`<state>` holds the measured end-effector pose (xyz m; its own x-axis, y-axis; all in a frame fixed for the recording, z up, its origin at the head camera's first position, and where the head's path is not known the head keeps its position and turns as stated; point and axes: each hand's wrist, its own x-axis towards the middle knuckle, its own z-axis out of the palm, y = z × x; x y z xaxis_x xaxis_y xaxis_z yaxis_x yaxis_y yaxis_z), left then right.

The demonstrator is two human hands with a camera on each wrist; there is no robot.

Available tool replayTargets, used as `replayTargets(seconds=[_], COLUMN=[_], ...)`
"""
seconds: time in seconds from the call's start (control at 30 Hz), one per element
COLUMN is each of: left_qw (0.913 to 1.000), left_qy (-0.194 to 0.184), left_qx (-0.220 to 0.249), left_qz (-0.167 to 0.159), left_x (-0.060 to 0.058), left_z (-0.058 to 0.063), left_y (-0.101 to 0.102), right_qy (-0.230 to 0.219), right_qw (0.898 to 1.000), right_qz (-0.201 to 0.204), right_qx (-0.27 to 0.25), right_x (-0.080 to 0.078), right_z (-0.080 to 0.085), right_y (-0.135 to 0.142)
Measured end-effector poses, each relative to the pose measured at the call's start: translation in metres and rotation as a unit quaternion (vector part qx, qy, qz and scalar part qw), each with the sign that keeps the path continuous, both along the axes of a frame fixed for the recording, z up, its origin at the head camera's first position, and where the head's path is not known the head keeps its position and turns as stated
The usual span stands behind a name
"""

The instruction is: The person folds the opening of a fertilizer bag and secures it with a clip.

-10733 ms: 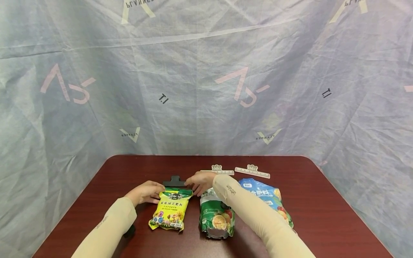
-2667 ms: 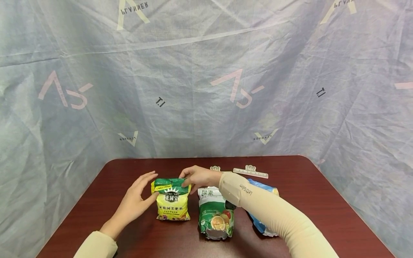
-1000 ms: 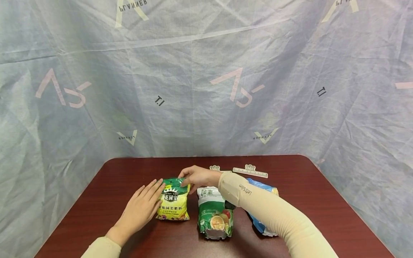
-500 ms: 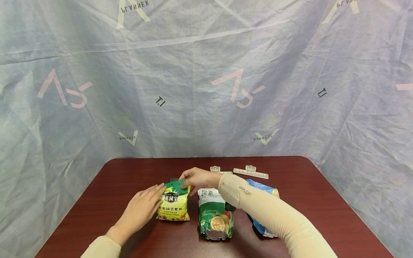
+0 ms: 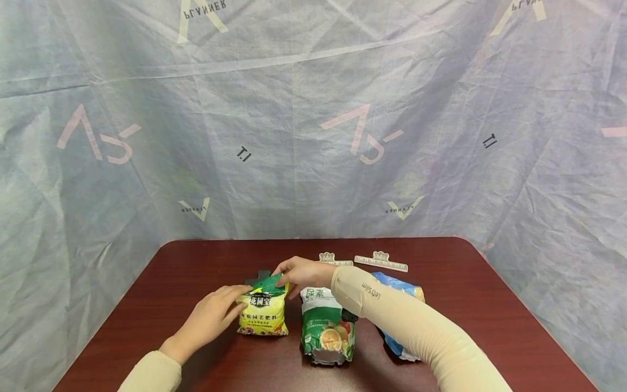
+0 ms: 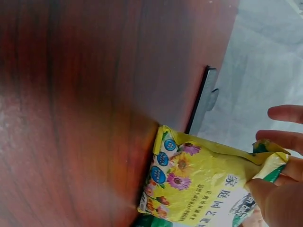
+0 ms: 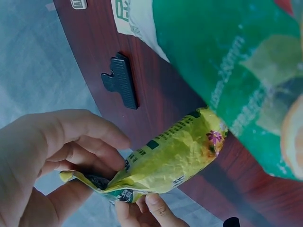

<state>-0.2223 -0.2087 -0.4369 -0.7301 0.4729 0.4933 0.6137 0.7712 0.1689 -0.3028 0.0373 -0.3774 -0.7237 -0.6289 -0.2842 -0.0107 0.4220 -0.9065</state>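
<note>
A yellow fertilizer bag [image 5: 263, 317] with a green top stands upright on the left part of the table. My left hand [image 5: 211, 314] pinches its upper left edge, thumb on the printed front and other fingers behind, as the left wrist view shows. At the upper right corner, my right hand [image 5: 306, 274] pinches the green top between thumb and fingers. Seen in the right wrist view, the bag's top [image 7: 102, 185] is squeezed narrow and creased. Just behind the bag lies a black clip [image 7: 124, 81], touched by neither hand.
Right of the yellow bag is a green and white bag [image 5: 325, 326], under my right forearm. A blue bag [image 5: 392, 344] lies farther right, partly covered by the sleeve. Two pale clips with ruler marks, a left one [image 5: 329, 258] and a right one [image 5: 381, 263], lie behind.
Earlier the yellow bag lay flat; it now stands upright. Over the last second, the left side of its green top has sunk, uncovering the black clip, and my left hand has lowered slightly.
</note>
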Motion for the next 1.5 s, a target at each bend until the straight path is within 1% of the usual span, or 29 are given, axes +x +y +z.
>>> replayTargets(seconds=[0.1, 0.17, 0.23, 0.33, 0.4, 0.5, 0.57, 0.67, 0.9, 1.13, 1.33, 1.5], left_qw=[0.9971, 0.9917, 0.9853, 0.9771, 0.9709, 0.9627, 0.9585, 0.9571, 0.959, 0.9591, 0.9604, 0.9601], left_qy=[-0.071, -0.119, -0.157, -0.19, -0.212, -0.232, -0.239, -0.237, -0.223, -0.223, -0.212, -0.21], left_qx=[0.025, 0.047, 0.068, 0.094, 0.111, 0.139, 0.154, 0.166, 0.174, 0.173, 0.178, 0.182], left_qz=[0.01, 0.011, 0.005, -0.01, -0.011, -0.01, -0.01, -0.015, -0.021, -0.02, -0.026, -0.027], left_x=[-0.001, -0.002, -0.004, -0.008, -0.011, -0.013, -0.014, -0.015, -0.016, -0.015, -0.014, -0.014], left_z=[0.004, 0.006, 0.009, 0.009, 0.009, 0.008, 0.009, 0.008, 0.004, 0.004, 0.004, 0.003], left_y=[-0.002, -0.003, -0.006, -0.01, -0.011, -0.013, -0.013, -0.014, -0.017, -0.016, -0.016, -0.015], right_qy=[-0.004, -0.007, -0.01, -0.013, -0.015, -0.015, -0.015, -0.013, -0.017, -0.023, -0.013, 0.005], right_qw=[1.0, 1.0, 1.0, 1.0, 1.0, 1.0, 1.0, 1.0, 0.999, 0.999, 1.0, 0.999], right_qz=[-0.001, 0.001, 0.003, 0.006, 0.005, 0.005, 0.006, 0.008, 0.008, 0.016, 0.015, 0.012], right_qx=[0.003, 0.006, 0.006, 0.009, 0.011, 0.014, 0.017, 0.022, 0.031, 0.03, 0.022, 0.032], right_x=[0.0, 0.0, 0.0, 0.0, 0.0, 0.0, 0.0, 0.001, 0.001, -0.001, -0.002, -0.001], right_z=[-0.001, -0.001, -0.002, -0.003, -0.003, -0.004, -0.004, -0.004, -0.005, -0.004, 0.0, 0.004], right_y=[0.001, 0.001, 0.001, 0.002, 0.003, 0.003, 0.003, 0.004, 0.005, 0.009, 0.014, 0.017])
